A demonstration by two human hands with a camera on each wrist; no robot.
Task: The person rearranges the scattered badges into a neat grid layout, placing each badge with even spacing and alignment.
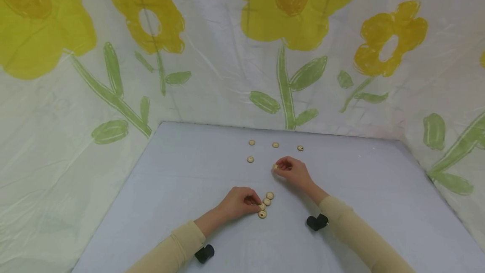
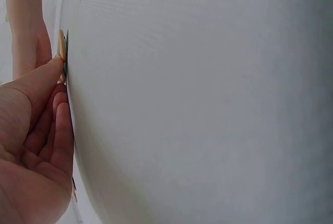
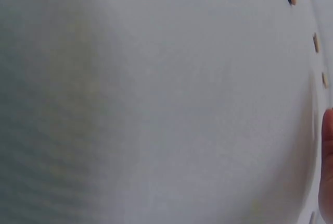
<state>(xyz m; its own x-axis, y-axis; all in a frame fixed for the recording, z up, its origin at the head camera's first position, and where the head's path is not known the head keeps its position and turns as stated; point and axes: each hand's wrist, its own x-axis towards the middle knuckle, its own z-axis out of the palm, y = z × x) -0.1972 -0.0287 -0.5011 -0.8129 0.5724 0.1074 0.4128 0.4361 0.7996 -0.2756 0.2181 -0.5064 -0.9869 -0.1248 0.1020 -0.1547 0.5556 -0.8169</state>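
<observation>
In the head view my left hand [image 1: 239,204] is low over the table, its thumb and fingertips pinching a round wooden button [image 1: 262,207]. This button belongs to a short slanting line, with one button [image 1: 262,214] just below it and two more [image 1: 267,202] [image 1: 270,195] above. Farther back, my right hand [image 1: 296,174] holds another wooden button [image 1: 275,167] between thumb and fingers. The left wrist view has the left hand [image 2: 39,130] side-on, a button edge [image 2: 62,46] at its thumb tip. Only a sliver of the right hand [image 3: 327,166] enters the right wrist view.
Three wooden buttons [image 1: 251,142] [image 1: 275,145] [image 1: 300,148] form a row toward the table's back edge. Another button [image 1: 250,159] lies in front of the row's left end. A white curtain [image 1: 212,75] painted with yellow flowers hangs behind the pale table [image 1: 182,151].
</observation>
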